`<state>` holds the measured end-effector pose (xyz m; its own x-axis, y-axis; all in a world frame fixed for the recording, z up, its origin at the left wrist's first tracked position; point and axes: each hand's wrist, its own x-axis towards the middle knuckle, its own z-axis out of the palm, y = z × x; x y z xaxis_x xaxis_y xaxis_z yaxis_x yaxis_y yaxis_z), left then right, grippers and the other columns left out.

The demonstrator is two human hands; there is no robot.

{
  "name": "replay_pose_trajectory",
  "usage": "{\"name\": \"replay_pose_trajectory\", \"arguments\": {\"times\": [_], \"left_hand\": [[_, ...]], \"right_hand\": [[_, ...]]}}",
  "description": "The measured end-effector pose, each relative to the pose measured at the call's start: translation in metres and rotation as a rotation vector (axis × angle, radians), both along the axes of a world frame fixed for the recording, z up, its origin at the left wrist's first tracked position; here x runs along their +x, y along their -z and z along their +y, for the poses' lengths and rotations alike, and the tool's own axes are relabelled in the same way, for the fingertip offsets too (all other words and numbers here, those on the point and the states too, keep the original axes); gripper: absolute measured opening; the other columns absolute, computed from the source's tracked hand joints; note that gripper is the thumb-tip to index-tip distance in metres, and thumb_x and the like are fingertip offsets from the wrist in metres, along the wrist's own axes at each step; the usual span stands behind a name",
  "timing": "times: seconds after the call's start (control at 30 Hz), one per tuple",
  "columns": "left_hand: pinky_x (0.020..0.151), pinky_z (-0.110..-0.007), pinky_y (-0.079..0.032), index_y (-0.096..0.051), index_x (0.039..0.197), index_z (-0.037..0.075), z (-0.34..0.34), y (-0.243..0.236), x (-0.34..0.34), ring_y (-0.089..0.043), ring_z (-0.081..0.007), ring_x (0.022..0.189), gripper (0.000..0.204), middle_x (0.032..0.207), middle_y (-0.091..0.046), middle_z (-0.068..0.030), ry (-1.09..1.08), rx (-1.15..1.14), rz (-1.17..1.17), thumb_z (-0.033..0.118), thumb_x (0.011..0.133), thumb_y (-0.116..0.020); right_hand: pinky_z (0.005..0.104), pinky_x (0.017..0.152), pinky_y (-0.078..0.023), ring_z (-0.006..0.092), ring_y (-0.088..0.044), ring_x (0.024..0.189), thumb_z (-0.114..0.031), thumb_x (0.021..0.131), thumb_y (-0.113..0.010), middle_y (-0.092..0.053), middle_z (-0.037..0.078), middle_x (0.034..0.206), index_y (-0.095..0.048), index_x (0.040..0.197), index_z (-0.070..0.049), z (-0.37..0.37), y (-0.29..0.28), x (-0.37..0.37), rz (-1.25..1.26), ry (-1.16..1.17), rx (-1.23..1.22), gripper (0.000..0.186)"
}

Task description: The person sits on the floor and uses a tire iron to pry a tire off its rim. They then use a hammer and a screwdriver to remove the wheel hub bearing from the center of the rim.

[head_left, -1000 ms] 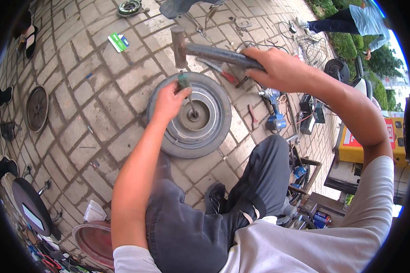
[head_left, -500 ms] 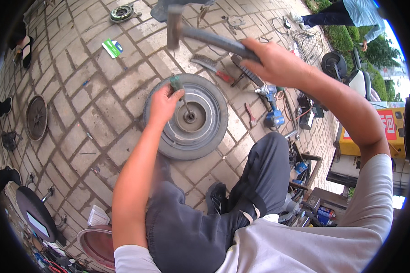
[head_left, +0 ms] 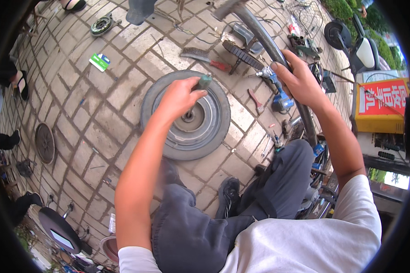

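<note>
A wheel with a grey tyre point(head_left: 217, 136) lies flat on the paving in front of me, its hub point(head_left: 188, 114) facing up. Over the wheel, my left hand point(head_left: 180, 98) is closed round a screwdriver point(head_left: 205, 82). Its green handle sticks out past the fingers; the shaft is mostly hidden. On the right, my right hand point(head_left: 299, 77) grips a long-handled hammer point(head_left: 257, 28) partway along the handle. The hammer head points up and left, beyond the wheel, and the handle's lower end reaches down near my knee.
Right of the wheel lie a wire brush point(head_left: 197, 55) with a red handle, a blue cordless drill point(head_left: 281, 98) and a scraper point(head_left: 256, 101). A green-and-white card point(head_left: 99, 62) and a metal brake plate point(head_left: 102, 24) lie at far left. A round brown cover point(head_left: 44, 143) and a black stool point(head_left: 59, 230) stand left.
The hammer has swung right, its head moving away from the left hand. The screwdriver's handle has shifted right and tilted. The whole view has turned slightly.
</note>
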<state>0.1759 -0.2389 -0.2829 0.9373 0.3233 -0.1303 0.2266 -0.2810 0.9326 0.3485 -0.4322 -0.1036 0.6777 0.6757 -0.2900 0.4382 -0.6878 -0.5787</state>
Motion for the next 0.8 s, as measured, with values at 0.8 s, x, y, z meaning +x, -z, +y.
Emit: {"name": "replay_pose_trajectory", "arguments": {"times": [0.8], "left_hand": [[0.063, -0.032, -0.048, -0.068, 0.1, -0.001, -0.04, 0.011, 0.102, -0.059, -0.014, 0.064, 0.024, 0.072, -0.066, -0.0109, 0.58, 0.09, 0.28, 0.012, 0.08, -0.072]], "right_hand": [[0.0233, 0.044, -0.038, 0.0065, -0.046, 0.048, -0.024, 0.096, -0.058, -0.051, 0.001, 0.068, -0.051, 0.114, 0.001, -0.17, 0.068, -0.04, 0.131, 0.722, 0.565, 0.032]]}}
